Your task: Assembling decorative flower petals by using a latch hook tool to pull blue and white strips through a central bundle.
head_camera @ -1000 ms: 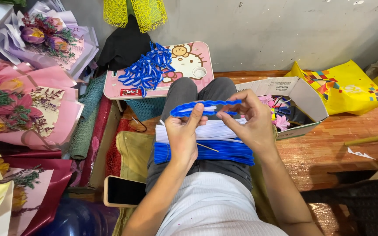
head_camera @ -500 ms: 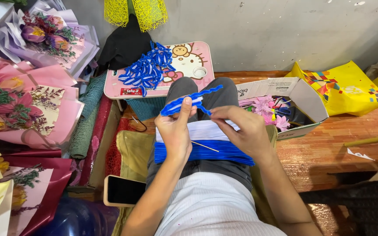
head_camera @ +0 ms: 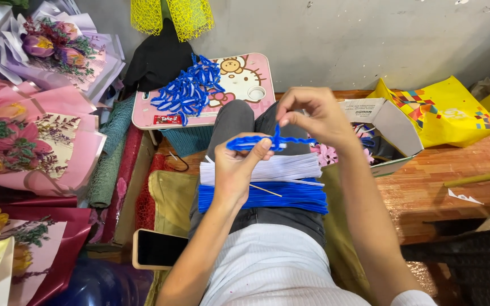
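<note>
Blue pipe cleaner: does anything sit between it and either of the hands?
Nothing visible does. The left hand pinches the bent blue pipe cleaner directly, and the right hand grips its upright end from above, over the white and blue bundles on the lap.

A pink tray table (head_camera: 199,116) stands at twelve o'clock, carrying a heap of finished blue twists (head_camera: 187,90) on its left half. Behind it a black cloth (head_camera: 157,59) lies below a yellow net (head_camera: 171,14) hanging on the grey wall (head_camera: 358,39). Pink-wrapped bouquets (head_camera: 29,130) fill nine to eleven o'clock, with rolls of green mesh (head_camera: 109,156) beside them. A phone (head_camera: 157,249) lies face up at seven o'clock. An open white box (head_camera: 389,133) of small flowers sits at two o'clock on the wooden floor (head_camera: 443,215), touching a yellow bag (head_camera: 443,110) behind it.
</note>
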